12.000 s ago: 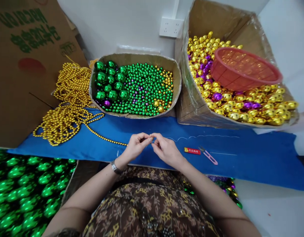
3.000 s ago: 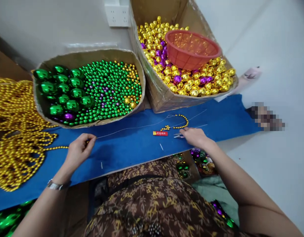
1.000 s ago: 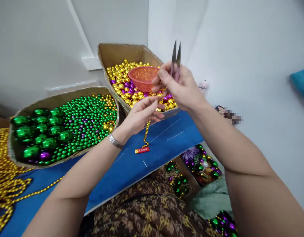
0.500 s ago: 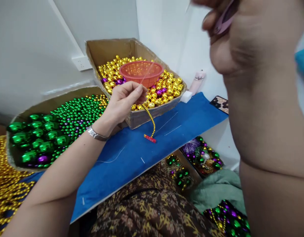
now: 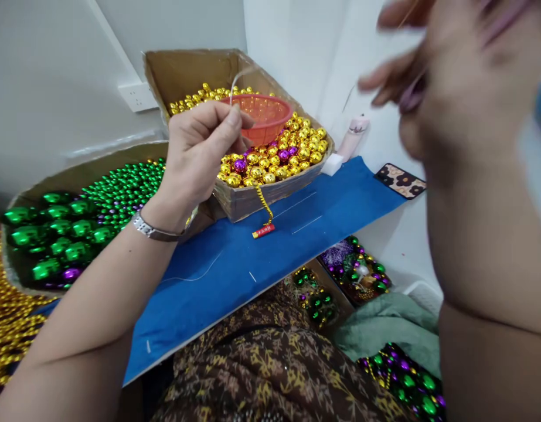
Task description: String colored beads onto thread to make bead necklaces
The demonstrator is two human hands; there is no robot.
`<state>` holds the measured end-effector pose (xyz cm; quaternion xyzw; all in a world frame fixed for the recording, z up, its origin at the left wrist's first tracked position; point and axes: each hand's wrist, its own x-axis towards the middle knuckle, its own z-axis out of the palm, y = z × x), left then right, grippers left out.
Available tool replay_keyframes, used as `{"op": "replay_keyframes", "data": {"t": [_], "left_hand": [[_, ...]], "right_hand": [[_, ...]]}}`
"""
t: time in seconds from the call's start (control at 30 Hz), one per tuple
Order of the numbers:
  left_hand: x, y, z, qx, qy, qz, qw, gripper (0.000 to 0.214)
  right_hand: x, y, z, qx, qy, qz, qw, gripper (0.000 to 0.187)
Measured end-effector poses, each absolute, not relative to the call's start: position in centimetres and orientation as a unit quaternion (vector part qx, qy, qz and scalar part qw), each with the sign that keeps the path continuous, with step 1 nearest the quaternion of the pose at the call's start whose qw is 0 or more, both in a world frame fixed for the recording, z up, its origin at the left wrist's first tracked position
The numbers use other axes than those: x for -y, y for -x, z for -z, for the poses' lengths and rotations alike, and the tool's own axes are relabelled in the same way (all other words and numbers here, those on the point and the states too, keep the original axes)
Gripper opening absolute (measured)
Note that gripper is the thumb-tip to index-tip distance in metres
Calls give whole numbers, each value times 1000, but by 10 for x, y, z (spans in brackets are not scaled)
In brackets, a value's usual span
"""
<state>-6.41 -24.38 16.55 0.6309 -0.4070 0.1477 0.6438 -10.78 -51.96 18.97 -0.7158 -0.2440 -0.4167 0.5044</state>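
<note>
Smooth grey wall (image 5: 195,23) backs the head view, and soft blue cloth covers the tabletop (image 5: 226,258) below the left grip (image 5: 195,146). That grip is pinched narrow on one fine, translucent thread (image 5: 232,88), which curves up from thumb and forefinger. Well to its right, the right grip (image 5: 450,76) is blurred, holding one smooth pink handle (image 5: 413,97); how tightly, I cannot tell. Below and right of the left grip, one string of round gold beads (image 5: 265,205) runs down to one glossy red packet (image 5: 263,231), its upper end unclear. Two cardboard boxes stand near the left grip: beyond it, one (image 5: 292,189) with shiny gold balls (image 5: 270,164) and one red plastic basket (image 5: 268,135); left of it, another (image 5: 138,150) with glossy green balls (image 5: 26,237). Nearer the body than that grip, two short white bits (image 5: 252,276) lie apart on the cloth.
</note>
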Motion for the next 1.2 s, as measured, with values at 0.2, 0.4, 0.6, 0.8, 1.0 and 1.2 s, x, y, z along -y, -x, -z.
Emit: {"op": "replay_keyframes", "data": {"t": [0.2,0.4,0.6,0.8,1.0,1.2], "left_hand": [[226,55,-156,361,-640,-122,667,22],[233,60,-162,353,-645,-109,669,20],[237,56,-168,368,-654,-129,648,19],[236,34,-173,385,-653,-205,619,20],[233,27,-181,410,-652,-264,581,20],[223,33,-195,449,-636,-288,558,14]], "right_hand": [[485,131,-19,125,942,213,226,23],[408,115,73,245,966,-4,87,38],[374,84,79,271,960,-25,72,38],[402,101,63,305,936,25,175,35],[472,139,52,182,874,153,424,30],[551,146,69,-11,994,91,62,40]]}}
